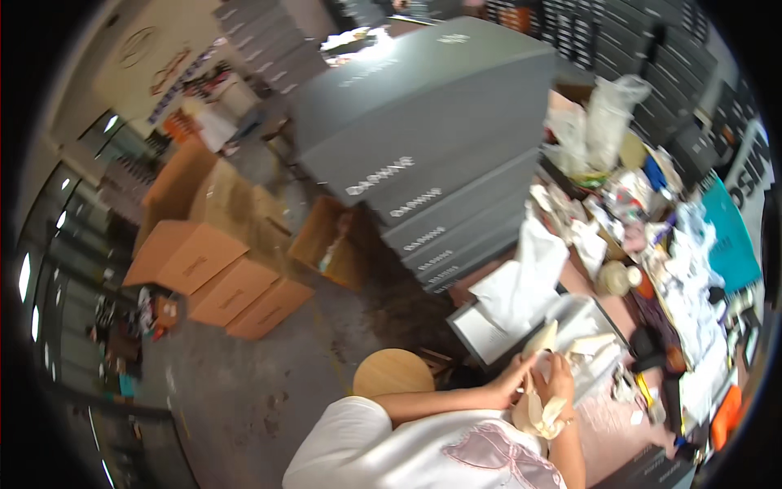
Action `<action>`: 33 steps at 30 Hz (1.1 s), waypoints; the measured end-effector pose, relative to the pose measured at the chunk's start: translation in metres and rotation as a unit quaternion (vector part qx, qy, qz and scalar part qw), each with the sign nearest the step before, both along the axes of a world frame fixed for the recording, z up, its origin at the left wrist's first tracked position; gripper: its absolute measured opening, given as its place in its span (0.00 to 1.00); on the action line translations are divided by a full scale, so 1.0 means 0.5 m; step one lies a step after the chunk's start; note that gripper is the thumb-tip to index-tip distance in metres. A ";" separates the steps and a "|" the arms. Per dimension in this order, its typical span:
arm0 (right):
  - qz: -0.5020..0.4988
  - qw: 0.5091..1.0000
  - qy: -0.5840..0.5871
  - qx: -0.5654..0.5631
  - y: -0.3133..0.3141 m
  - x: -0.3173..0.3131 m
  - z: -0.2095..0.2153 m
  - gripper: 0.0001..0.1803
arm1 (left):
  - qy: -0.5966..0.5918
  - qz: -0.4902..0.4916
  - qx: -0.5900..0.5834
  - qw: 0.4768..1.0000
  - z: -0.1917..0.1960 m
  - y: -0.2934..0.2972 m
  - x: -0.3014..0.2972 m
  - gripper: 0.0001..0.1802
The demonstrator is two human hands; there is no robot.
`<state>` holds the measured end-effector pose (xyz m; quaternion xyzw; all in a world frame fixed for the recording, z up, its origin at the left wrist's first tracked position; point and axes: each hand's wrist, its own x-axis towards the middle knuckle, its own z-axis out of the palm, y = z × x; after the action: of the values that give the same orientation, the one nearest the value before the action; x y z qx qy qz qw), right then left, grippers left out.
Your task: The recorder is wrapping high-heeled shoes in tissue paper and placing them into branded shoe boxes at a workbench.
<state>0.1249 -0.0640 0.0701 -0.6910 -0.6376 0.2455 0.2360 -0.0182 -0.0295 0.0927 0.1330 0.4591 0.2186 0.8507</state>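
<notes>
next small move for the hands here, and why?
Probably lower the cream shoe into the open grey box. Both the left hand and right hand meet on the shoe right at the box, whose white tissue paper is already spread open, and a second cream piece hangs below the hands. Whether the grip is firm is hard to tell.

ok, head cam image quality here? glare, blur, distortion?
Head view: strong fisheye, black corners, and the edges of the grey box stack bow. Glare blows out the top box's far corner and the windows at left. The whole frame is soft; both hands and the cream item they handle are smeared, and the cluttered table at right blurs into the rim.
</notes>
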 end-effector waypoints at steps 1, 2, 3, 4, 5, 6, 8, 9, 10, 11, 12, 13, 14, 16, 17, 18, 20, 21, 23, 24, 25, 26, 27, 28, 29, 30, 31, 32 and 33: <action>-0.030 0.998 0.027 -0.045 0.002 -0.003 -0.008 0.21 | -0.017 -0.005 0.010 1.000 -0.004 0.000 0.003 0.29; -0.051 0.997 0.032 -0.044 -0.001 -0.003 -0.026 0.21 | 0.008 -0.001 0.011 1.000 -0.030 -0.003 0.015 0.28; -0.072 0.996 0.037 -0.045 -0.006 0.000 -0.036 0.21 | 0.033 0.003 0.011 0.999 -0.059 -0.007 0.026 0.26; -0.084 0.995 0.048 -0.037 -0.012 0.003 -0.028 0.21 | 0.019 0.001 0.004 1.000 -0.069 -0.009 0.024 0.25; -0.099 0.993 0.056 -0.032 -0.017 0.013 -0.022 0.21 | 0.027 0.000 0.001 1.000 -0.051 -0.005 0.029 0.25; -0.138 0.979 0.123 -0.081 -0.022 0.031 -0.029 0.22 | 0.050 0.004 0.017 0.999 -0.067 -0.007 0.030 0.23; -0.173 0.923 0.333 -0.084 -0.036 0.062 0.012 0.16 | -0.073 -0.006 0.118 0.990 -0.123 0.007 0.028 0.26; -0.186 0.860 0.471 -0.054 -0.049 0.073 0.017 0.14 | -0.046 0.015 0.033 0.998 -0.093 0.006 0.032 0.29; -0.169 0.846 0.500 -0.080 -0.054 0.078 0.030 0.14 | -0.101 -0.013 -0.020 0.995 -0.092 0.006 0.028 0.30; -0.145 0.830 0.529 -0.103 -0.056 0.076 0.036 0.13 | -0.153 -0.036 -0.068 0.985 -0.100 0.009 0.024 0.31; -0.128 0.846 0.502 -0.125 -0.050 0.065 0.030 0.14 | -0.150 -0.048 -0.064 0.985 -0.108 0.008 0.024 0.31; -0.095 0.954 0.276 -0.068 -0.053 0.056 0.036 0.19 | -0.148 -0.059 -0.059 0.986 -0.115 0.005 0.027 0.32; -0.072 0.982 0.174 -0.009 -0.055 0.038 0.038 0.20 | -0.119 -0.066 -0.065 0.989 -0.107 0.007 0.028 0.30; -0.057 0.995 0.060 0.057 -0.058 0.016 0.039 0.24 | -0.116 -0.073 -0.069 0.988 -0.131 0.009 0.017 0.27; -0.064 0.995 0.050 0.060 -0.062 0.005 0.043 0.25 | -0.115 -0.095 -0.064 0.987 -0.128 0.012 0.010 0.26; -0.071 0.995 0.040 0.064 -0.065 -0.001 0.047 0.27 | -0.097 -0.087 -0.045 0.990 -0.124 0.010 0.011 0.24; -0.108 0.989 0.099 -0.003 -0.067 0.006 0.056 0.27 | -0.065 -0.069 -0.007 0.995 -0.094 0.005 0.023 0.23; -0.128 0.983 0.125 -0.036 -0.070 0.015 0.059 0.27 | -0.040 -0.078 0.011 0.996 -0.071 0.006 0.027 0.23; -0.104 0.974 0.173 -0.100 -0.074 0.025 0.058 0.25 | 0.010 -0.094 0.048 0.994 -0.040 0.009 0.034 0.22; -0.111 0.965 0.189 -0.144 -0.073 0.024 0.069 0.23 | -0.008 -0.084 0.035 0.996 -0.042 0.011 0.036 0.23; -0.117 0.953 0.204 -0.189 -0.072 0.024 0.076 0.22 | -0.016 -0.077 0.028 0.997 -0.049 0.011 0.037 0.24; -0.112 0.963 0.187 -0.158 -0.074 0.023 0.067 0.21 | -0.024 -0.071 0.021 0.997 -0.053 0.012 0.039 0.24; -0.106 0.971 0.171 -0.126 -0.081 0.021 0.051 0.19 | -0.031 -0.064 0.014 0.997 -0.056 0.013 0.040 0.24; -0.100 0.978 0.154 -0.095 -0.083 0.021 0.042 0.18 | -0.034 -0.067 0.014 0.997 -0.056 0.014 0.040 0.25; -0.107 0.980 0.161 -0.051 -0.081 0.022 0.044 0.17 | -0.036 -0.070 0.013 0.997 -0.052 0.016 0.041 0.25; -0.113 0.979 0.167 -0.006 -0.080 0.023 0.049 0.16 | -0.038 -0.072 0.013 0.997 -0.049 0.017 0.041 0.26; -0.119 0.977 0.172 0.038 -0.077 0.024 0.052 0.16 | -0.080 -0.062 -0.018 0.995 -0.051 0.021 0.039 0.26; -0.110 0.985 0.110 0.079 -0.067 0.025 0.056 0.16 | -0.123 -0.053 -0.049 0.990 -0.057 0.022 0.036 0.27; -0.102 0.986 0.047 0.120 -0.048 0.024 0.061 0.17 | -0.166 -0.045 -0.081 0.982 -0.064 0.020 0.035 0.28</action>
<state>0.1369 -0.0881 0.1005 -0.7067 -0.5771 0.1743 0.3704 -0.0006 -0.0193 0.0606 0.0455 0.3217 0.1613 0.9319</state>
